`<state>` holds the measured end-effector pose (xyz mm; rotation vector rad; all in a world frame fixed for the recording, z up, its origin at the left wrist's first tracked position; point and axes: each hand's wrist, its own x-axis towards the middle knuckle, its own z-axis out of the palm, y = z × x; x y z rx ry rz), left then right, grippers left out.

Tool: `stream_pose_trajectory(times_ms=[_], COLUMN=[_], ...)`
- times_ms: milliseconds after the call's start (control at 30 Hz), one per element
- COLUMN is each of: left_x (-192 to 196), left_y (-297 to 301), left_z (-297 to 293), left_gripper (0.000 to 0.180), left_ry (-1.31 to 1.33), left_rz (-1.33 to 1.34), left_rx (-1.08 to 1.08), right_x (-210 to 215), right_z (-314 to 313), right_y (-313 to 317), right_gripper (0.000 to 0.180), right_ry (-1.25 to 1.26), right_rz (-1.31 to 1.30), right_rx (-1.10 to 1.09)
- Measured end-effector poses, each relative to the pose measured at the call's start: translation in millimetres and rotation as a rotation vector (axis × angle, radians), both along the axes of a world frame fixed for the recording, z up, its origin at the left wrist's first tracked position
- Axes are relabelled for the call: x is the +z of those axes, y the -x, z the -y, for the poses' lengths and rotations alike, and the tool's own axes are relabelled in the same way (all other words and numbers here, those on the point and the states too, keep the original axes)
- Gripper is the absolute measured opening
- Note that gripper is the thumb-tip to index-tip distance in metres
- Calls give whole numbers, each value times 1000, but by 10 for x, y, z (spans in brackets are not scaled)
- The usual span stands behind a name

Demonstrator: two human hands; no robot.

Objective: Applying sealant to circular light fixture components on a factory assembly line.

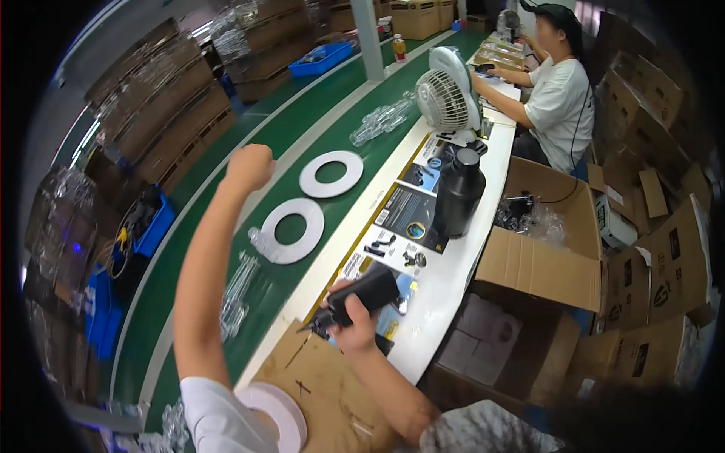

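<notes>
My right hand (356, 321) is wrapped round a black handheld device (366, 293) with a blocky body and a thin pointed nozzle. It is held over the table beside printed packaging sheets (411, 219). Stretched out over the green conveyor belt, my left hand (251, 166) is closed; its fingers are turned away, so I cannot tell what is in them. Nearest to it on the belt lie two flat white rings, a nearer white ring (313, 240) and a farther white ring (351, 175). A black bottle-shaped canister (459, 196) stands upright on the sheets.
Clear plastic bags (381, 118) lie on the belt. A white fan (445, 102) stands on the table, with a co-worker (559, 98) seated beyond. Open cardboard boxes (540, 264) are at the right. A white roll (291, 423) sits on brown board (317, 392) near me.
</notes>
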<state>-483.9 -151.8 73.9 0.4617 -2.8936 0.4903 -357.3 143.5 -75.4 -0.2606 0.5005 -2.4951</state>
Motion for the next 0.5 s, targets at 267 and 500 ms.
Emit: stream_pose_trajectory(times_ms=[267, 500], left_x=[397, -369], left_y=[-2709, -4401], left_z=[-1072, -1588], left_gripper=[24, 23], left_ry=[-193, -613], left_rz=[-217, -364], left_rx=[98, 394], right_x=[19, 80], right_z=[445, 474], right_y=[-356, -993], right_gripper=[32, 29], right_ry=[-157, -228], right_rz=[-163, -539], right_rx=[315, 439])
